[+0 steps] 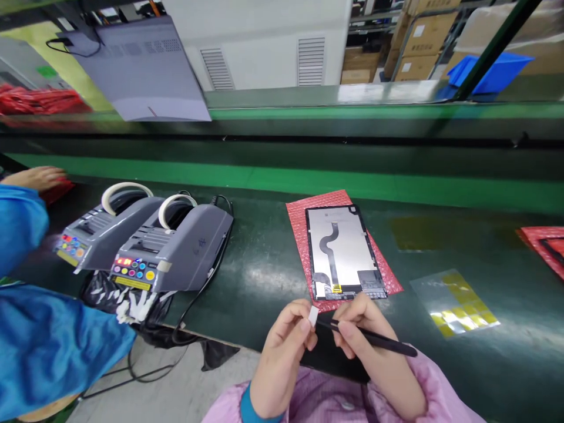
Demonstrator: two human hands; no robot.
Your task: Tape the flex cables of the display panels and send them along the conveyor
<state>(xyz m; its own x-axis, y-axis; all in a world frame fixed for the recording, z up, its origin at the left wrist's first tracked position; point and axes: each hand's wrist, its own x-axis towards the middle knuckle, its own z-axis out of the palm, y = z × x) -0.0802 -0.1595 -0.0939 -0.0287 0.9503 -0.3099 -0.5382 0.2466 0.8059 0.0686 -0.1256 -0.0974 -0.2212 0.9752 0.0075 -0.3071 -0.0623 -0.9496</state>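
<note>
A small white piece of tape [313, 315] is pinched between the thumb and fingers of my left hand [288, 335]. Black tweezers [388, 342] lie in the closed fingers of my right hand [363, 332], their tips pointing left at the white piece; whether they touch it I cannot tell. Just beyond both hands, a tablet screen panel [352, 247] lies with its silvery back up, a dark flex cable [328, 247] running down it to a yellow-taped end. Beneath the panel is a red bubble-wrap bag [299, 220].
To the left stand two grey tape dispensers [189, 252] [106, 229] with cables and white scraps near them. A clear sheet with yellow tape squares [458, 305] lies at right. A co-worker's blue sleeve [20, 223] reaches in from the left. Another red bag [544, 241] is at far right.
</note>
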